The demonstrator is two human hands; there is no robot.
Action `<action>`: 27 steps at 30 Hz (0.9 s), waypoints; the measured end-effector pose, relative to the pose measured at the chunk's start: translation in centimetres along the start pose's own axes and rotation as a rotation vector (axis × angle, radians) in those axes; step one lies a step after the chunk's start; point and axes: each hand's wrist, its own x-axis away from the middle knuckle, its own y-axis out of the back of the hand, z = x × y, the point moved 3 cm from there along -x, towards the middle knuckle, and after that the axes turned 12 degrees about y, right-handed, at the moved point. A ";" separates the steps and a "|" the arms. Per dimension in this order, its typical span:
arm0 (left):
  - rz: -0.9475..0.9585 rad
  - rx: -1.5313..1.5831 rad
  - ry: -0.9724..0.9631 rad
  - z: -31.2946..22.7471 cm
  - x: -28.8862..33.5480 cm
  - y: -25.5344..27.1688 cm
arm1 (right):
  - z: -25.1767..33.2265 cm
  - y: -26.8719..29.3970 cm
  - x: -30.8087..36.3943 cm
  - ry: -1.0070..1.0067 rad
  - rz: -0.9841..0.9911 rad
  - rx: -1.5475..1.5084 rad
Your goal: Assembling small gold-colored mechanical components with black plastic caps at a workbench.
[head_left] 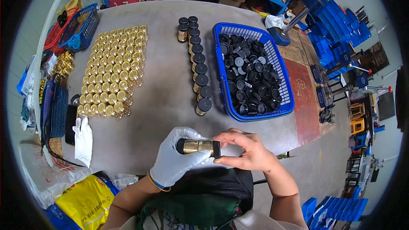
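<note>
My left hand (172, 158), in a white glove, is wrapped round a brass-coloured cylinder (198, 146) that lies sideways, with a black end showing on its left. At the cylinder's right end sits a black round cap (217, 149). The thumb and fingers of my bare right hand (249, 151) grip this cap by its edges. Beyond my hands, a column of similar cylinders with black caps (200, 69) stands on the table. To its right is a blue plastic basket (260, 117) full of loose black caps (251, 74).
Brass-topped cylinders (108, 79) stand in tight rows at the table's left. An empty white glove (83, 141) and a dark phone (71, 123) lie at the near left edge. Blue (87, 25) and red baskets stand far left; a metal hand press (294, 19) is far right.
</note>
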 end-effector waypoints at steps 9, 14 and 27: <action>0.057 0.101 0.117 -0.9 0.1 0.1 | 2.3 0.2 -0.7 0.372 0.065 0.282; 0.094 0.332 0.356 -0.3 0.4 -0.5 | 2.5 0.3 -0.9 0.490 0.153 0.395; 0.051 0.328 0.355 -0.6 0.7 -0.7 | 2.1 0.2 -0.6 0.352 0.029 0.369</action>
